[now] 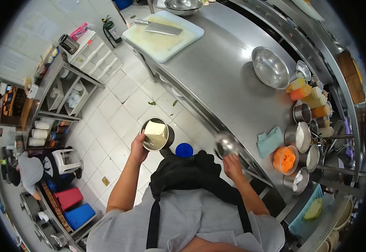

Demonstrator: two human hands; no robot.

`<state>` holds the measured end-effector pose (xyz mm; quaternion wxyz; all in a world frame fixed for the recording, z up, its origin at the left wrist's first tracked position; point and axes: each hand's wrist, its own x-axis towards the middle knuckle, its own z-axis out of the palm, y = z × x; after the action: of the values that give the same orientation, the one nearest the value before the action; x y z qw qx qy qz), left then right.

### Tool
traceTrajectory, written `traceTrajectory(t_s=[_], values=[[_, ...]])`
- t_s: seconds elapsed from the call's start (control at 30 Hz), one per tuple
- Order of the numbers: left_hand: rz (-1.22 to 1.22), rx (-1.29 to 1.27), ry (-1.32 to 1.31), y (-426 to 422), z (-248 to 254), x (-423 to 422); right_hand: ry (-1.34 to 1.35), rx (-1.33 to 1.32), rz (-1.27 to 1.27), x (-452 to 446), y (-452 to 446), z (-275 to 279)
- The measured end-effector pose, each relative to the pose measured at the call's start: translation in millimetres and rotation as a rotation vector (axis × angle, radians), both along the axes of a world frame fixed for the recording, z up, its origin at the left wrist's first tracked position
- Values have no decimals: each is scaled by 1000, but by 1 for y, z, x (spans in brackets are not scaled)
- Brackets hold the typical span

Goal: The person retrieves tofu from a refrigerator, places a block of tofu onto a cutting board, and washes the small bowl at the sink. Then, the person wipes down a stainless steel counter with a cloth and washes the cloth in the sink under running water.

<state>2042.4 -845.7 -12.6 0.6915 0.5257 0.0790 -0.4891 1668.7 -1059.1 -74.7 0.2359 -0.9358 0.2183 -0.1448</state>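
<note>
My left hand (138, 149) is closed on the rim of a round metal pot (171, 137), held out over the floor to the left of my body. Inside the pot stands a pale yellow block (155, 129) that looks like butter. On the other side, my right hand (232, 164) grips a shiny metal bowl (228, 145), smeared a little by motion, beside the edge of the steel counter (216, 54). Between the two, in front of my apron, shows a blue round object (184, 150) whose kind I cannot make out.
A cleaver (163, 28) lies on a white cutting board (187, 35). Along the counter are a large metal bowl (271, 67), sauce bottles (301, 91), a green cloth (268, 142) and a tub of orange pieces (284, 159). A person (32, 172) is at the far left.
</note>
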Motion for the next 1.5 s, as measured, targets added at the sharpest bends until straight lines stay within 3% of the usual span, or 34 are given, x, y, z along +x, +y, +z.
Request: traceTrajectory(t_s=[0.13,0.27,0.53,0.6,0.73,0.8,0.83,0.9,1.0,1.1,1.33,1.5], values=[[14,4,-83,6,-8,48,-49,-9,156,99,-5,88],[-4,3,-136,18,-3,92,-93,-291,128,179,-31,134],[-69,-1,-180,35,10,154,10,-487,-29,266,-120,90],[-94,3,-198,31,15,166,-30,-597,-214,284,-124,92],[-141,9,-197,8,34,179,-115,-519,-419,312,-104,128],[-139,26,-191,-12,38,184,-284,-196,-291,322,-96,140],[-171,-1,-191,-25,38,188,-277,-174,-289,329,-90,153],[-223,-41,-205,-50,37,195,-282,232,-139,342,-73,181],[-261,-71,-249,-99,46,196,-260,314,50,369,-66,203],[-278,-91,-252,-148,51,199,-233,149,213,403,-84,204],[-287,-88,-313,-239,55,221,38,-167,208,467,-149,185],[-252,-112,-358,-271,58,245,210,-198,168,510,-176,186]])
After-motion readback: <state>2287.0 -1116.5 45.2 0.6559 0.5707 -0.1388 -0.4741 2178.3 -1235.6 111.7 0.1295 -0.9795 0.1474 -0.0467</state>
